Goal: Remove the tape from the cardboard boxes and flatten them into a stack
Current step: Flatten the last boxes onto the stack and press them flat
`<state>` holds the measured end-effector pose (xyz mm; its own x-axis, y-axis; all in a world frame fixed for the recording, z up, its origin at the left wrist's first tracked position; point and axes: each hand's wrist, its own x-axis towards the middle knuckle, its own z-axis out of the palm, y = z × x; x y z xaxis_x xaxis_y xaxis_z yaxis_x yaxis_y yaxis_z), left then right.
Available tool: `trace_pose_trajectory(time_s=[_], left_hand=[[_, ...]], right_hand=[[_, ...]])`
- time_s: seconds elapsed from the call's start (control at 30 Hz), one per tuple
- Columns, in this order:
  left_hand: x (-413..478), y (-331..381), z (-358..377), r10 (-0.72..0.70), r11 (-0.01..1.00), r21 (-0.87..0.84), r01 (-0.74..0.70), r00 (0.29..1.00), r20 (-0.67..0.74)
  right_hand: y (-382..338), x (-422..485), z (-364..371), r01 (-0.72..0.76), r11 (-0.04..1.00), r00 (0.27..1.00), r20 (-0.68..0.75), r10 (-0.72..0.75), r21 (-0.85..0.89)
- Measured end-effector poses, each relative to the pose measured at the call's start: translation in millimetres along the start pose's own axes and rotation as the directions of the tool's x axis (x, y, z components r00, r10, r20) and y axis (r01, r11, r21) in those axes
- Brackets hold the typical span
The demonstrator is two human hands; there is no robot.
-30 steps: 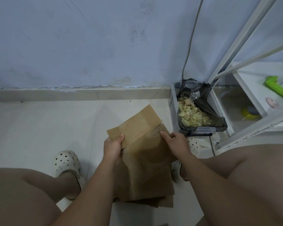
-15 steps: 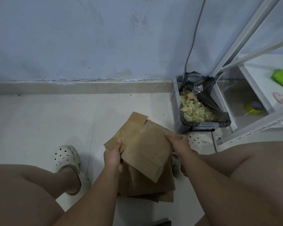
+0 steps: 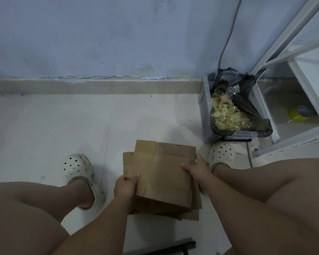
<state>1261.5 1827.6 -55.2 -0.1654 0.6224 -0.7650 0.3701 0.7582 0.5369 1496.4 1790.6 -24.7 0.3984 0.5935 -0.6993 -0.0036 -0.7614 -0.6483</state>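
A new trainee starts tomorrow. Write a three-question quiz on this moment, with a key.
1. True or false: the left hand and the right hand both grip the top cardboard piece.
2. Where does the crumpled tape lie? A) on the top cardboard piece B) in the bag-lined bin C) in the right hand
3. Fill in: under the held piece lies a ___ of flattened boxes.
Key: 1 true; 2 B; 3 stack.
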Motion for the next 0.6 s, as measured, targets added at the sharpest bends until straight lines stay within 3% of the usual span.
trace_pose_trajectory(time_s=[0.1, 0.17, 0.23, 0.33, 0.4, 0.5, 0.6], left_hand=[[5.2, -12.2, 4.3, -0.058, 0.986, 0.158, 0.056, 0.998, 0.005], [9.1, -18.1, 8.5, -0.1, 0.902, 0.416, 0.115, 0.993, -0.057], [9.3, -18.6, 11.5, -0.135, 0.86, 0.483, 0.166, 0.986, -0.1], [17.0, -19.0, 19.8, -0.139, 0.89, 0.425, 0.163, 0.986, -0.087], [25.0, -17.8, 26.1, -0.145, 0.938, 0.313, 0.152, 0.988, -0.044], [40.9, -16.8, 28.0, -0.216, 0.971, 0.105, 0.217, 0.976, -0.022], [57.7, -13.8, 22.6, -0.253, 0.967, 0.007, 0.253, 0.964, 0.079]], right_hand=[[17.3, 5.5, 6.8, -0.046, 0.988, 0.998, -0.043, 0.04, -0.145], [29.8, 10.3, 14.2, -0.077, 0.985, 0.997, 0.006, 0.079, -0.151], [40.2, 16.0, 21.6, -0.113, 0.976, 0.993, 0.008, 0.117, -0.187], [51.3, 26.1, 30.4, -0.192, 0.922, 0.981, -0.055, 0.184, -0.336], [57.5, 31.5, 35.2, -0.238, 0.912, 0.971, -0.083, 0.223, -0.335], [69.9, 39.0, 38.1, -0.31, 0.921, 0.95, -0.113, 0.291, -0.236], [81.1, 43.3, 37.5, -0.421, 0.906, 0.906, -0.07, 0.418, -0.037]])
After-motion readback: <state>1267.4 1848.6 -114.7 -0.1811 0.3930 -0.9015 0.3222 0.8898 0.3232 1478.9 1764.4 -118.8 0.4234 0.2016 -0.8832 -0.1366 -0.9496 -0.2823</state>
